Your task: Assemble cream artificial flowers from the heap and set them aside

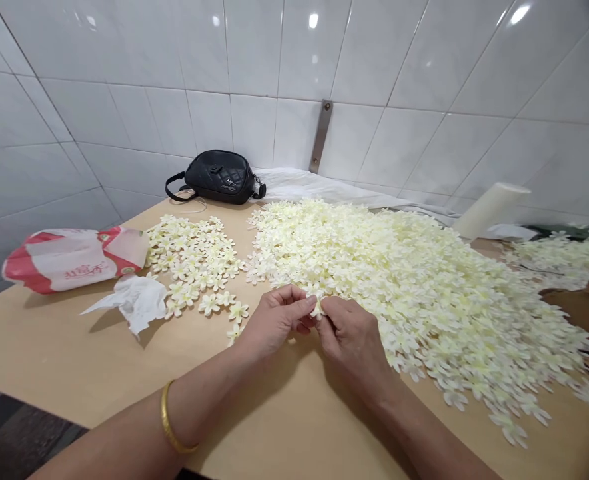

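A small pale yellow-white artificial flower (pixel 317 307) is pinched between the fingertips of my left hand (pixel 279 317) and my right hand (pixel 352 337). Both hands meet just above the table, in front of a large heap of loose artificial flowers (pixel 399 280) of the same kind. Part of the held flower is hidden by my fingers. To the left of my left hand lies a smaller spread of flowers (pixel 194 253), a few of them trailing down towards my wrist.
On the wooden table (pixel 254 427), a red and white tissue packet (pixel 79 260) lies at the left beside a crumpled tissue (pixel 134 300). A black bag (pixel 219 177) rests near the tiled wall. Behind the heap stands a tilted white roll (pixel 492 210); a brown object (pixel 584 307) sits far right.
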`<state>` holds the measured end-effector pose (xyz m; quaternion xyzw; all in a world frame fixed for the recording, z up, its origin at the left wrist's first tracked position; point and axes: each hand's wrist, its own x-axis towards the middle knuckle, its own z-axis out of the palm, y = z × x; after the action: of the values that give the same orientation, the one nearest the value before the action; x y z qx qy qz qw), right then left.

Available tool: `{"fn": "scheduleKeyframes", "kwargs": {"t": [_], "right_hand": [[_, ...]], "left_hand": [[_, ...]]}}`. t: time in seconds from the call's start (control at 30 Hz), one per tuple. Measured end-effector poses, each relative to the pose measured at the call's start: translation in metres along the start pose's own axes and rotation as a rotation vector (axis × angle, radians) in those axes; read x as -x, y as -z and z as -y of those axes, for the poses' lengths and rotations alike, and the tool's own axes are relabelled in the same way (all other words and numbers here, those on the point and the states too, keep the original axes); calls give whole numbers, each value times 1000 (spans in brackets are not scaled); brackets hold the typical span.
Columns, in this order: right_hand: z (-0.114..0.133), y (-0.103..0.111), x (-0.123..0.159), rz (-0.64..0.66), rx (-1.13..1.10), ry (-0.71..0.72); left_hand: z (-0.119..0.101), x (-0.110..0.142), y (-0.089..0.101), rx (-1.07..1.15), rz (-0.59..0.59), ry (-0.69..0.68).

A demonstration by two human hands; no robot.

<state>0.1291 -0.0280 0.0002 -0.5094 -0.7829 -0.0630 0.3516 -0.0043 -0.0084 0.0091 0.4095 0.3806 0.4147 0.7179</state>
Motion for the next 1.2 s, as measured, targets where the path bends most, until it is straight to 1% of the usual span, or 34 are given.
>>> {"fn": "scheduleKeyframes", "kwargs": {"t": [0.07,0.17,0.23,0.3,0.33,0.4,0.47,0.57,0.67,0.73,0.8,0.83,1.0,1.1,1.17,1.2], "right_hand": [[1,0,0,18,-6,-5],[4,4,-1,78,-145,-104],[6,8,-2,162,-338,-210],[7,12,-4,264,-594,-333],[7,14,-4,293,-727,-393],[5,16,-6,307,-947,-489],[1,16,-7,292,-1057,-544],[-2,14,-8,239,-1094,-554],[-2,12,-9,151,-1119,-525],[-1,11,-9,133,-1115,-514],[-1,11,-8,128,-1081,-532],[-1,11,-8,125,-1063,-545],[1,8,-6,161,-1066,-568],[2,5,-5,178,-1066,-583],[2,3,-4,170,-1007,-585],[2,4,-4,143,-945,-575]], "left_hand": [[1,-1,1,10,-19,-28],[0,-2,2,12,-45,-27],[-2,-2,2,37,-52,-21],[-5,-2,3,50,-61,-52],[-7,-2,3,42,-66,-81],[-9,-1,3,-9,-69,-145],[-10,0,3,-71,-57,-182],[-9,2,1,-97,-35,-148],[-5,2,-1,30,8,-49],[-3,2,-1,92,69,-5],[-1,1,-1,84,119,-9],[0,1,-1,72,125,-20],[-2,3,-5,39,75,-41],[-4,5,-8,13,43,-101],[-4,5,-8,3,26,-109],[-3,4,-7,13,17,-95]]}}
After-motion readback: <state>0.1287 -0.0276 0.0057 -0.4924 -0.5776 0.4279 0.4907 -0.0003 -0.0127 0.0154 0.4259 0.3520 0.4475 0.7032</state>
